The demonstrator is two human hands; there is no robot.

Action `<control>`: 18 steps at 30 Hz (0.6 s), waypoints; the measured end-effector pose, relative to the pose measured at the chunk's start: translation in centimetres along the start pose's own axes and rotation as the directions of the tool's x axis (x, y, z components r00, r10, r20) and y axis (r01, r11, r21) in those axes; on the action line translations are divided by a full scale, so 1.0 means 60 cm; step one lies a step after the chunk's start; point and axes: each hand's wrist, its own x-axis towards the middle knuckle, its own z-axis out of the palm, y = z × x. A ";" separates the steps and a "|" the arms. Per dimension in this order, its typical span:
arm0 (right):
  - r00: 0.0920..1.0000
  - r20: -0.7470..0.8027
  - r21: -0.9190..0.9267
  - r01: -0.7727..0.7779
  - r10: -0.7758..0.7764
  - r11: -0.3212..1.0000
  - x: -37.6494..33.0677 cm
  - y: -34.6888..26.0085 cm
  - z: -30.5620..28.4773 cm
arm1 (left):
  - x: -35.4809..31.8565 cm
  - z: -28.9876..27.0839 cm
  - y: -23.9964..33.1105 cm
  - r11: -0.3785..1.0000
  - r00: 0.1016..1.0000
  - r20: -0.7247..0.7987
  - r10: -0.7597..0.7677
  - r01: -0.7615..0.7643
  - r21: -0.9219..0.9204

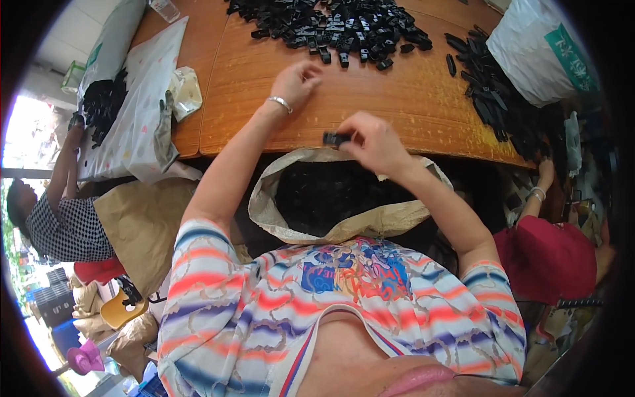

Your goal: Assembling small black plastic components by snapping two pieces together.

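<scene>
While the left hand (pixel 296 81) reaches out over the wooden table (pixel 410 99) with fingers curled loosely, touching the bare tabletop just short of the big pile of small black plastic parts (pixel 337 26), the right hand (pixel 370 142) is pinched shut on one black clip (pixel 336 139), held above the near table edge and over the mouth of an open tan sack (pixel 331 198). The sack sits against the person's lap, rim rolled down, dark inside with what looks like more black parts. The left wrist carries a silver bangle (pixel 280 102). A second, looser row of longer black pieces (pixel 486 86) lies at the right of the table, next to a white plastic bag with a green printed panel (pixel 546 49) at the far right corner. At the left, a white bag with pastel dots (pixel 142 112) lies flat over the table edge, a heap of black parts (pixel 102 99) on it, a small crumpled clear packet (pixel 186 89) beside it. A tall white sack (pixel 112 43) stands at the top left. Another person in a checked top (pixel 66 225) is at the far left, a third in red (pixel 549 255) at the right.
</scene>
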 end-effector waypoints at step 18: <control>0.965 -0.253 -0.328 -0.023 -0.064 0.945 0.185 0.156 -0.048 | 0.081 0.012 0.006 0.662 0.861 0.137 0.490 -0.470 0.584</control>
